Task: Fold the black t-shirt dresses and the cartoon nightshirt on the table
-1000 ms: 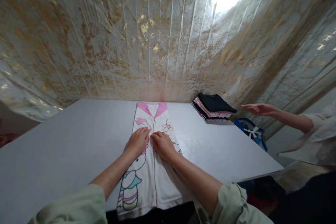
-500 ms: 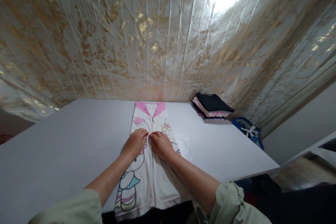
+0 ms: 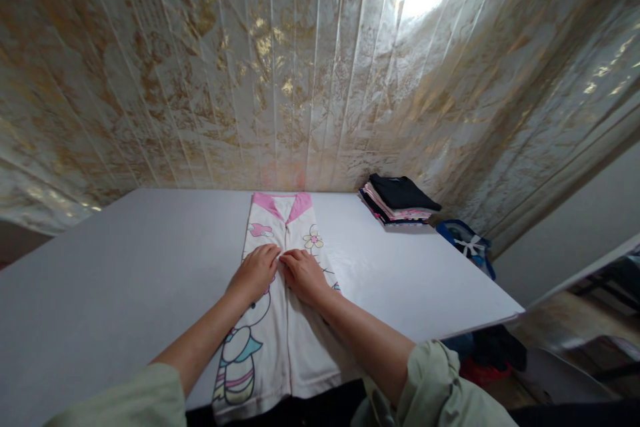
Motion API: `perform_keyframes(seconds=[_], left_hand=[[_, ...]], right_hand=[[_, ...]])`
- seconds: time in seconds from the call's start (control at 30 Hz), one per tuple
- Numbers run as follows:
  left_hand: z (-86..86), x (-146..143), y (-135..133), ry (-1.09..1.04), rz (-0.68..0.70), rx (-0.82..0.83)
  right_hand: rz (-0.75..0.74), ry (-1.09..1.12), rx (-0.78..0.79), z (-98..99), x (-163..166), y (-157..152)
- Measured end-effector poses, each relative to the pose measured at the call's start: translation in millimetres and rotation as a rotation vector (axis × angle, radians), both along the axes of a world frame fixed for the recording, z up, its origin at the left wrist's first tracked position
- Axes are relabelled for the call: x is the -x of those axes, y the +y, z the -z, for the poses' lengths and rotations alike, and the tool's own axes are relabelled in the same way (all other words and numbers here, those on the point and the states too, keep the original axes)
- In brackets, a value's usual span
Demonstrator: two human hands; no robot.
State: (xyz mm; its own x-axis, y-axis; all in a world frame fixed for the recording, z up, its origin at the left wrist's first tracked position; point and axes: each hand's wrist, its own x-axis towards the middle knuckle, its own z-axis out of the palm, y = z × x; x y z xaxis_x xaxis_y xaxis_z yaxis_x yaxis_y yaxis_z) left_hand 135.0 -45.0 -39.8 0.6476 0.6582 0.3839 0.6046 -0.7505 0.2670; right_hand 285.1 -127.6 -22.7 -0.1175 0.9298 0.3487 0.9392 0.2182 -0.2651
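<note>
Patterned wall covering [image 3: 200, 80]: gold and silver-grey, creased, shiny; rises behind the table's far edge. White table [image 3: 150, 267]: smooth top. Garment [image 3: 280, 321], one: white cloth laid flat on the table, near its middle; pink collar [image 3: 301, 205] with V-shaped neckline; line down the centre front; yellow flower print [image 3: 313, 240] with pink centre; outlined cartoon figure [image 3: 237, 357] in teal, pink and yellow on the left half. Left hand [image 3: 256, 271] and right hand [image 3: 305, 275]: palms down over the garment's upper middle, one on each side of the centre line, fingertips nearly meeting there; fingers bent and close together, cannot tell whether cloth is pinched. Cloth extends beyond both hands, towards the table's far and near edges. Long axis: far to near across the table; collar points to the far edge, hem at the near edge. Folded clothes stack [image 3: 403, 197]: black item uppermost, at the table's far right.
</note>
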Motion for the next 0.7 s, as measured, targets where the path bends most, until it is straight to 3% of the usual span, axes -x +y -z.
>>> perform_keyframes(seconds=[0.17, 0.37, 0.57, 0.7], left_hand=[[4.6, 2.5, -12.2, 0.116, -0.027, 0.013], [4.9, 27.6, -64.4, 0.218, -0.004, -0.008], [13.4, 42.7, -110.7, 0.142, 0.047, -0.127], [22.7, 53.1, -135.0, 0.118, 0.047, -0.235]], right_hand=[[-0.061, 0.047, 0.047, -4.4, 6.7, -22.1], [-0.211, 0.115, 0.155, -19.0, 3.1, -82.6], [-0.085, 0.047, 0.134, -21.0, -12.9, -93.8], [-0.122, -0.020, 0.166, -11.0, -8.1, -112.7]])
